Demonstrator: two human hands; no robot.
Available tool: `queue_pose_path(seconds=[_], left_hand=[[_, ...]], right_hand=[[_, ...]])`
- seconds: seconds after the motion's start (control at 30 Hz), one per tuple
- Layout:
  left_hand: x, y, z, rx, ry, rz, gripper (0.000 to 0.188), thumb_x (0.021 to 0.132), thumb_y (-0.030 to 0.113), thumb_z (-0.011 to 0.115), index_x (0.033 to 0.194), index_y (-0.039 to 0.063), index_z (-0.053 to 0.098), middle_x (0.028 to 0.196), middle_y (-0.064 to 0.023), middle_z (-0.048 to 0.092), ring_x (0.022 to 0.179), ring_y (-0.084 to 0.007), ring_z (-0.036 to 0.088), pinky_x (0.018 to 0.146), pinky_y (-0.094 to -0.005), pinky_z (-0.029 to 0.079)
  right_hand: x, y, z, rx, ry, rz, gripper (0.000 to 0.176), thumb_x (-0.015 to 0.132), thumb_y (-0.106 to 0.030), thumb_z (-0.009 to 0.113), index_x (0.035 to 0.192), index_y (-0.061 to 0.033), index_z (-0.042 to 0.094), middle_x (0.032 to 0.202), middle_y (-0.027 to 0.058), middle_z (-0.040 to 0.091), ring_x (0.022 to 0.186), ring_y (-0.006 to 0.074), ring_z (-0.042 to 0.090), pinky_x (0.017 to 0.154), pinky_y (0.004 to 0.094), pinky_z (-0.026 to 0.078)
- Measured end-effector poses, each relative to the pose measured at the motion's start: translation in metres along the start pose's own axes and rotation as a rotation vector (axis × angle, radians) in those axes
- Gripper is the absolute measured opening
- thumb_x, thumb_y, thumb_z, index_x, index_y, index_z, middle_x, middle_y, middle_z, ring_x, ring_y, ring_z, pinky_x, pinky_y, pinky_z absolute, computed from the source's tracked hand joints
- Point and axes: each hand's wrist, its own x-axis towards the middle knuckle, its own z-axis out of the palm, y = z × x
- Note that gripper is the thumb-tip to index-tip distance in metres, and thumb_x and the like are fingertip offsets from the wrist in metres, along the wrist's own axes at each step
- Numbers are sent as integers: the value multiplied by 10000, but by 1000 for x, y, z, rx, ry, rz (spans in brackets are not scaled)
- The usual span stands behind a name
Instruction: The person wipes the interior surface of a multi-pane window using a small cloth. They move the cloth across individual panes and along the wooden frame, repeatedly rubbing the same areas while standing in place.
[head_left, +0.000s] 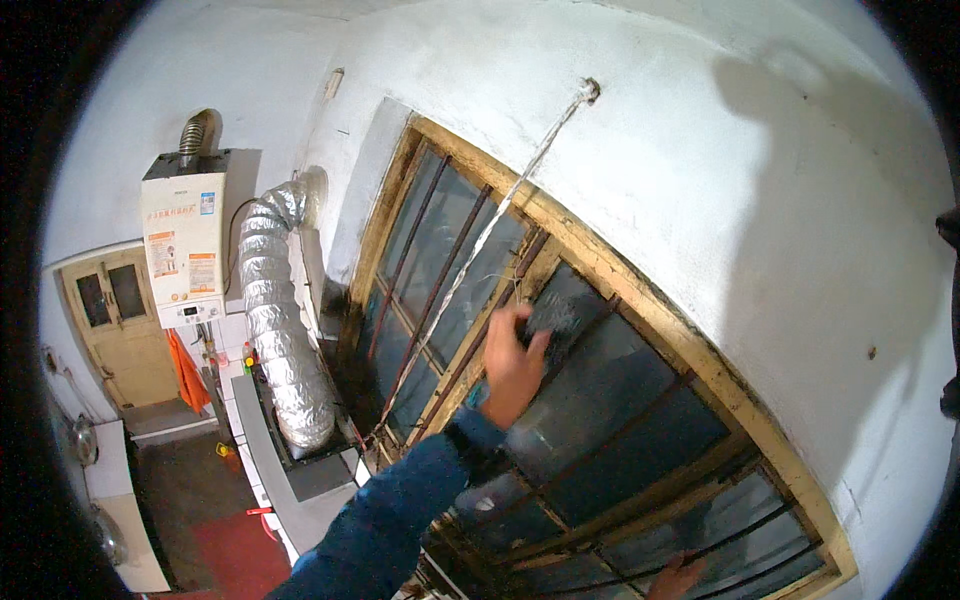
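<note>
My left hand (514, 367), in a dark blue sleeve (390, 502), is raised before a barred wooden window. Its thumb and fingers are apart and curved, and nothing is seen held between them. A thin wire (517, 283) is looped at a rusty window bar (534, 253), just above the fingertips; whether they touch is unclear. A grey blurred patch shows on the dark pane (637, 390) beyond the fingers. My right hand (675, 579) seems to be at the bottom edge by the lower bars, dim and partly cut off, so its grip is unclear.
A twisted white cord (480, 240) runs from a wall hole down across the yellow window frame (600, 247). Left of it, a foil duct (270, 300) rises from a range hood (319, 472). A water heater (187, 240) hangs near a wooden door (109, 330). The floor (180, 480) lies far below.
</note>
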Motion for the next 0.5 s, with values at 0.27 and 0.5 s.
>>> queue_pose_path(seconds=[0.27,0.5], left_hand=[[53,13,43,57,-192,111,568,774,-56,726,1304,43,546,1181,-233,595,1115,-441,601,921,-461,512],[10,-28,28,166,-243,97,710,710,-95,707,1381,81,555,1201,-218,579,1096,-476,581,900,-514,505]], right_hand=[[22,-32,-43,246,-107,214,641,1061,-401,528,1496,63,442,1441,364,495,1328,499,484,1091,593,421],[20,-42,-65,236,-32,221,652,1062,-374,553,1474,118,434,1382,378,539,1251,506,553,1055,541,471]])
